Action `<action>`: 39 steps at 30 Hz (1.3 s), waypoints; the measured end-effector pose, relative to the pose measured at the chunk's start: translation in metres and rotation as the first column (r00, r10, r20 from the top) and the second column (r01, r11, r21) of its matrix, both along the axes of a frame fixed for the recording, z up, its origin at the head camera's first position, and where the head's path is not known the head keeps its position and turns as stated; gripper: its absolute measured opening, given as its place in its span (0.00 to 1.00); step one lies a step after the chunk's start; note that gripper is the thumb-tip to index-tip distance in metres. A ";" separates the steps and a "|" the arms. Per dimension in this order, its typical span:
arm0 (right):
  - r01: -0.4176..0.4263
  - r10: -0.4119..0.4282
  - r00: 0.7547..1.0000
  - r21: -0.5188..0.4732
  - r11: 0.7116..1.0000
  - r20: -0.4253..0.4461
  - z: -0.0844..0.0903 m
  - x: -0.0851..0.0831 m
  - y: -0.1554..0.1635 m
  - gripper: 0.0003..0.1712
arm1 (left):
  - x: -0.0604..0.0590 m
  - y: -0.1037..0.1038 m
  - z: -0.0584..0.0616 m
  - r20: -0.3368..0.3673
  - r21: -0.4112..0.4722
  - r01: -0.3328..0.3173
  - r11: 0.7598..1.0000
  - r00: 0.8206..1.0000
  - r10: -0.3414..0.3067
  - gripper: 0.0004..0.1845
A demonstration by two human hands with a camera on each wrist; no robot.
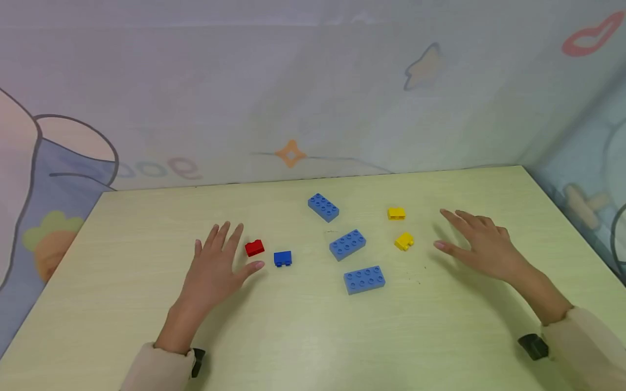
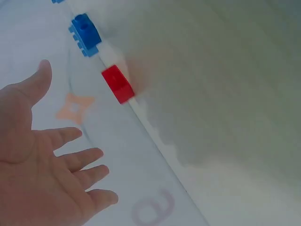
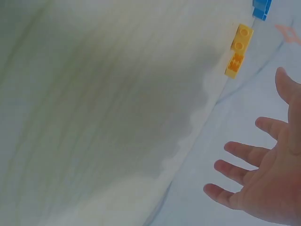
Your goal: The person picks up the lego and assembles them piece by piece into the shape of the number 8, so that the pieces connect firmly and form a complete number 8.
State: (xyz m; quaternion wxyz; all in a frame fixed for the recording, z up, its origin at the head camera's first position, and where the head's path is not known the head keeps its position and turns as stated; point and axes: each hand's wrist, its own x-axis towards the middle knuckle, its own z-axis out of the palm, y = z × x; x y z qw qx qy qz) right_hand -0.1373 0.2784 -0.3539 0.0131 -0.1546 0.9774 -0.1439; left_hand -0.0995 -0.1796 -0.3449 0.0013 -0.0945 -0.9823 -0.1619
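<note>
My left hand [image 1: 210, 274] hovers over the table's left part with fingers spread, holding nothing. Nearest to it are a small red brick [image 1: 254, 248] and a small dark blue brick [image 1: 282, 258]; the left wrist view shows the red brick [image 2: 118, 84] beyond the fingertips. On the right, my right hand [image 1: 489, 250] is also spread, with nothing in it. To its left lie two small yellow bricks, one farther back [image 1: 396, 213] and one tilted nearer brick [image 1: 404, 241]. Three larger light blue bricks lie between the hands: a back one [image 1: 323, 207], a middle one [image 1: 348, 245] and a front one [image 1: 364, 280].
The bricks lie scattered on a pale wooden table [image 1: 293, 336]. Behind it hangs a light printed cloth [image 1: 244, 81], which meets the table's far edge and continues down both sides. A dark cable [image 1: 617, 244] shows at the far right.
</note>
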 end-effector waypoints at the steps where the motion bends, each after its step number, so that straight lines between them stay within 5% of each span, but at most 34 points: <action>1: -0.007 0.008 1.000 -0.012 1.000 0.011 0.000 -0.001 -0.002 0.42 | -0.001 0.003 -0.001 -0.009 0.017 0.011 1.000 1.000 -0.011 0.43; 10: -0.064 0.080 0.991 -0.147 0.987 0.108 -0.001 -0.004 -0.019 0.40 | -0.005 0.033 -0.005 -0.022 0.191 0.080 0.978 0.997 -0.078 0.40; 21: -0.123 0.161 0.979 -0.273 0.954 0.122 -0.005 -0.008 -0.034 0.34 | -0.005 0.075 0.001 0.112 0.298 0.049 0.953 0.990 -0.086 0.36; 30: -0.141 0.191 0.972 -0.306 0.942 0.140 -0.007 -0.011 -0.043 0.29 | -0.007 0.102 -0.003 0.256 0.354 0.090 0.931 0.948 -0.189 0.28; 39: -0.159 0.210 0.968 -0.307 0.938 0.139 -0.010 -0.016 -0.049 0.28 | -0.008 0.123 -0.009 0.306 0.371 0.160 0.915 0.909 -0.283 0.23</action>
